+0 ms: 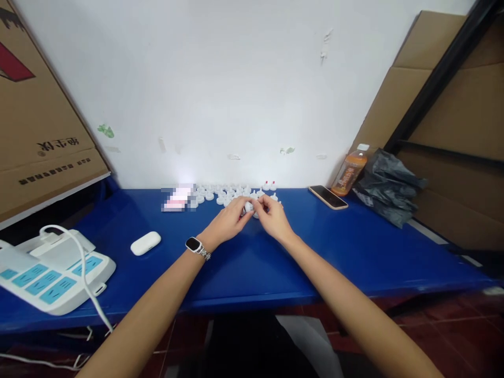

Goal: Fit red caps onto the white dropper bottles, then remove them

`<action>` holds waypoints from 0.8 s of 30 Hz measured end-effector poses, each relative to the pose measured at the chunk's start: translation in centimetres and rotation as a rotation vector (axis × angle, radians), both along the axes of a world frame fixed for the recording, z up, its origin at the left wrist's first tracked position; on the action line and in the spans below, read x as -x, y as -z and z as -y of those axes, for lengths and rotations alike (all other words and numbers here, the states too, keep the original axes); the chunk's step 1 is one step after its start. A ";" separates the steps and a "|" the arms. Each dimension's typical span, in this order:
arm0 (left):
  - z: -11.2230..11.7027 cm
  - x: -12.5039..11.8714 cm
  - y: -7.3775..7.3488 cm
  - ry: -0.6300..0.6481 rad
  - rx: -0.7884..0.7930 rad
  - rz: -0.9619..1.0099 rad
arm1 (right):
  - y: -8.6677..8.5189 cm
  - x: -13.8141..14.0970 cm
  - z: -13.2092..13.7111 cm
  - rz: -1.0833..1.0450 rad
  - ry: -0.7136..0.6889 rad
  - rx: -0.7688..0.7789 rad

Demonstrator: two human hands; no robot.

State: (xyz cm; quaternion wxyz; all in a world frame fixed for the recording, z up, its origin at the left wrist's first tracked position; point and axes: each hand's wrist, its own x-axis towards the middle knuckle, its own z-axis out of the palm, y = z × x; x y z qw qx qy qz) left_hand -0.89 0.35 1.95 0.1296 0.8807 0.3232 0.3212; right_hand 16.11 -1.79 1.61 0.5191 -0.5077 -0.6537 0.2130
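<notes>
A small white nozzle cap (pixel 248 207) sits between the fingertips of my two hands, just above the blue table. My left hand (pixel 229 216), with a watch on its wrist, is closed around the cap's left side. The thumb and fingers of my right hand (pixel 275 218) are pinched together at the cap's right side, partly covering it. Behind my hands stand several white nozzle caps (pixel 209 195) in a loose group near the wall. Two caps with red tips (pixel 270 186) stand behind the others, a little to the right.
On the left lie a white earbud case (pixel 145 243) and a power strip (pixel 59 283) with a white cable. A phone (pixel 328 197), a drink bottle (pixel 350 170) and a black plastic bag (pixel 389 186) are at the right. Cardboard (pixel 43 105) leans at the left.
</notes>
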 end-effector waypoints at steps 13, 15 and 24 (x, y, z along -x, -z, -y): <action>0.0 0.2 -1.7 -0.015 -0.250 -0.185 | 0.6 0.8 -1.6 -0.238 -0.082 0.299; 0.0 0.0 -1.6 -0.006 -0.171 -0.125 | 0.6 0.9 -1.4 -0.283 -0.085 0.346; -0.5 -0.3 -1.8 0.183 0.560 0.304 | -0.4 1.2 0.3 0.103 0.071 -0.084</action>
